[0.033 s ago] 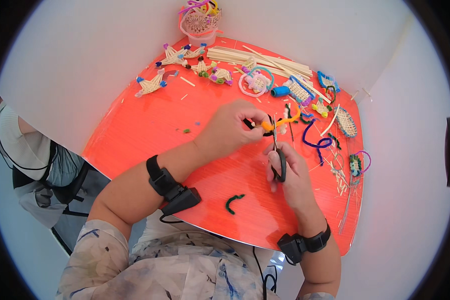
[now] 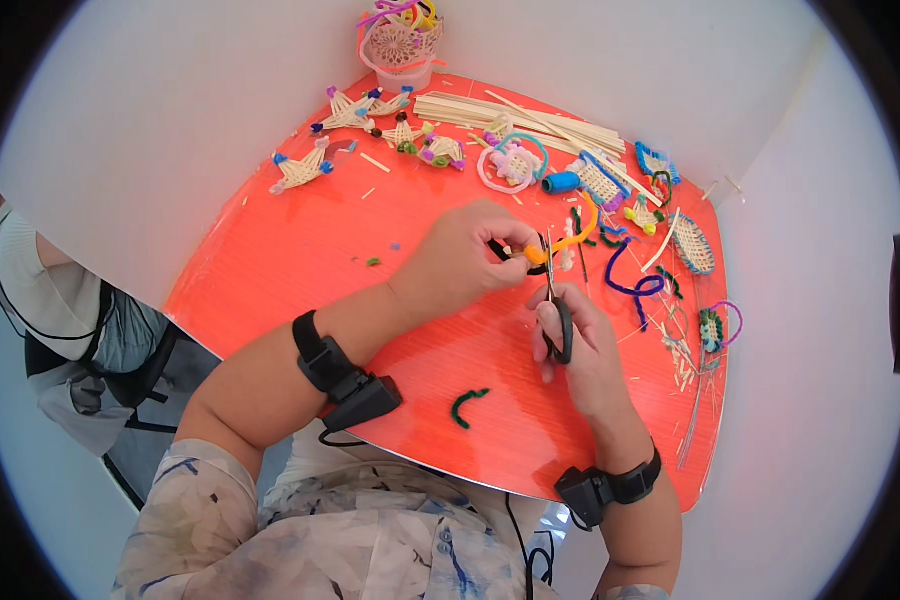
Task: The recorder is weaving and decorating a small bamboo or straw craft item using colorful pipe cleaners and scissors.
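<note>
My left hand pinches a small piece trimmed with black pipe cleaner and an orange pipe cleaner. Most of that piece hides behind my fingers. The orange strand is wound at the piece, and its loose end curves up to the right. My right hand grips black-handled scissors, fingers in the handles. Their blades point away from me and stand against the orange pipe cleaner, just right of my left fingertips. Whether the blades are apart is too small to tell.
Woven star and oval pieces and a bundle of flat wooden strips lie along the back of the red table. A basket of pipe cleaners stands behind. Purple and green pipe cleaners lie nearby. White panels border the table.
The loose end of the orange pipe cleaner has shifted slightly, curving higher. Both hands and the scissors hold nearly the same place.
</note>
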{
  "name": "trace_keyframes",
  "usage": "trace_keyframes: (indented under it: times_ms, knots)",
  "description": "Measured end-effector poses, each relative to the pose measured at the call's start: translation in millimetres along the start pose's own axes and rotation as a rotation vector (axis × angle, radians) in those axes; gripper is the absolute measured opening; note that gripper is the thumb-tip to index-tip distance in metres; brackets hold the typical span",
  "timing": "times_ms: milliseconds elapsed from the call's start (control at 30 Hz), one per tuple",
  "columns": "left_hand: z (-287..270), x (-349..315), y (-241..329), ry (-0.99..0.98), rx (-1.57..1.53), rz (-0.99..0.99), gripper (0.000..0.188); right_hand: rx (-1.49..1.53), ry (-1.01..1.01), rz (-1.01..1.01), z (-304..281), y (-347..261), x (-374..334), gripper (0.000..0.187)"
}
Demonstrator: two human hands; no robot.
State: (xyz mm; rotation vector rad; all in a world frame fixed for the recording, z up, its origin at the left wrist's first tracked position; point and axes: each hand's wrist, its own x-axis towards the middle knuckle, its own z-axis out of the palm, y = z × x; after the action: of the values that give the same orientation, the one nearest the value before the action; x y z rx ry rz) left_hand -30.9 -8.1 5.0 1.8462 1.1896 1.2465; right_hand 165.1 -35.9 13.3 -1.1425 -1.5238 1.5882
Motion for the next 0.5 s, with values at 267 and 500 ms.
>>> trace_keyframes:
  times_ms: [267, 500]
  knots:
    - [-5.0, 2.3, -4.4, 0.022, -0.094, -0.083, 0.015, -0.01, -0.011, -0.027, -0.2, -1.0, 2.8, 0.022]
    - [-2.4, 5.0, 1.0, 0.051, -0.065, -0.104, 0.014, 0.0, 0.009, -0.062, -1.6, 1.1, 0.9, 0.022]
